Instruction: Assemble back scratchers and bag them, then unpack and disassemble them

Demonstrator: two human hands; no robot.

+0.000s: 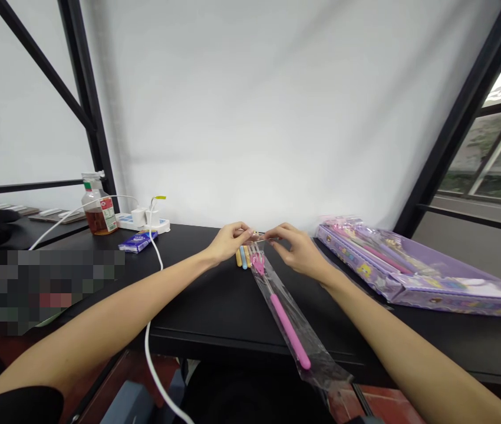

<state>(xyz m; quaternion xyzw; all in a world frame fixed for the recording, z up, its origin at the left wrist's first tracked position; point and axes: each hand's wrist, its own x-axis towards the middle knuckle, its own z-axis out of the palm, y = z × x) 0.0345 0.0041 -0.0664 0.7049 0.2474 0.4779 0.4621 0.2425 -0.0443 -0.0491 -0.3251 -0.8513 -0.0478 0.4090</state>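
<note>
A long pink-handled fork (292,335) lies in a clear plastic sleeve (316,347), tines away from me, its handle end reaching past the table's front edge. At the far end of the sleeve, my left hand (234,240) and my right hand (292,247) face each other. Both have fingers pinched on thin clear plastic between them, which looks like the sleeve's end. Small details at the fingertips are too fine to make out. Just below my left hand, several short yellow and blue sticks (244,257) lie side by side, touching or nearly touching the fork's head.
On the right lies an open purple box (392,282) with plastic-wrapped items. At the left stand a bottle of brown liquid (100,212), a power strip (162,225) and a blue packet (138,241). A white cable (148,341) hangs over the black table's (206,306) front edge.
</note>
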